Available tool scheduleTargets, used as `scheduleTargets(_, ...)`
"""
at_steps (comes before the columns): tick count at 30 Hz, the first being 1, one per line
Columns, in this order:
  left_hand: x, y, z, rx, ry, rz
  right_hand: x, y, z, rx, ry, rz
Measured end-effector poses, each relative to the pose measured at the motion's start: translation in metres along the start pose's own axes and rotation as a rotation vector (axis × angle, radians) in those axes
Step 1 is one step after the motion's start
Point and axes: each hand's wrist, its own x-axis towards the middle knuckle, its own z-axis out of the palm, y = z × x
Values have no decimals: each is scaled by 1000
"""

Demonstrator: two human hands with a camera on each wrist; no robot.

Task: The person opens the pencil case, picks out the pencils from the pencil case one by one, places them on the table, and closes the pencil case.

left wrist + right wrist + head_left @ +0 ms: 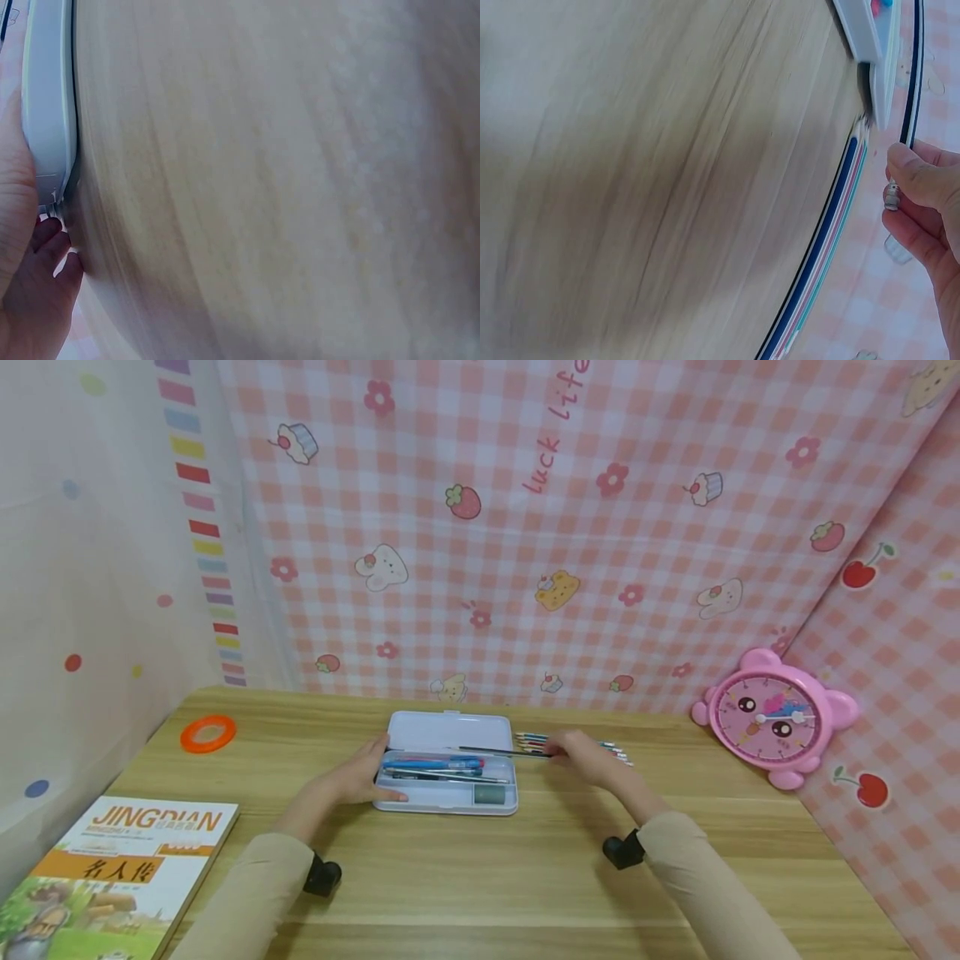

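Observation:
A white pencil case [450, 806] lies with its lid up on the wooden table, holding several pens, pencils and a grey-green eraser [490, 794]. At its left end my left hand [360, 774] grips it, thumb over the front corner and fingers round the back. My right hand [581, 756] pinches a dark striped pencil [913, 75] near its metal-capped end. The pencil's other end reaches over the case, above the tray. Beneath and beside the right hand, several pencils [825, 232] lie on the table, partly hidden by the hand in the head view.
A pink clock [768, 718] leans at the right wall. An orange ring [207, 734] lies at the back left, and a book [127, 868] at the front left. A checked cloth [525, 543] hangs behind the table [480, 885].

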Motion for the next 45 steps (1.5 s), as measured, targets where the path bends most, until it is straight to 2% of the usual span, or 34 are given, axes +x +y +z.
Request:
scheduleTargets(11, 0, -1, 0, -19, -5, -7, -23, 32, -6, -4, 54, 3)
scheduleTargets(16, 0, 0, 0, -11, -5, -8, -39, 48, -7, -4, 99, -34)
scheduleTargets(19, 0, 0, 0, -7, -4, -7, -46, 72, 3, 8, 152, -99)
scheduleTargets(21, 0, -1, 1, -6, -5, -7, -47, 114, 22, 49, 201, -153)
scheduleTargets(24, 0, -1, 1, -12, -7, -9, -50, 164, 42, 69, 237, -189)
scheduleTargets(26, 0, -2, 1, -11, -11, -12, -52, 176, 45, 69, 247, -163)
scheduleTargets(30, 1, -3, 1, -14, -12, -13, -62, 123, 16, 1, 190, -62)
scheduleTargets(31, 1, -3, 1, -12, -12, -14, -64, 104, 6, -27, 161, -21)
scheduleTargets(34, 2, -4, 1, -7, -8, -4, -67, 79, -6, -72, 117, 34)
scheduleTargets(45, 0, -2, 0, -9, -9, -1, -65, 78, -1, -102, 152, 123)
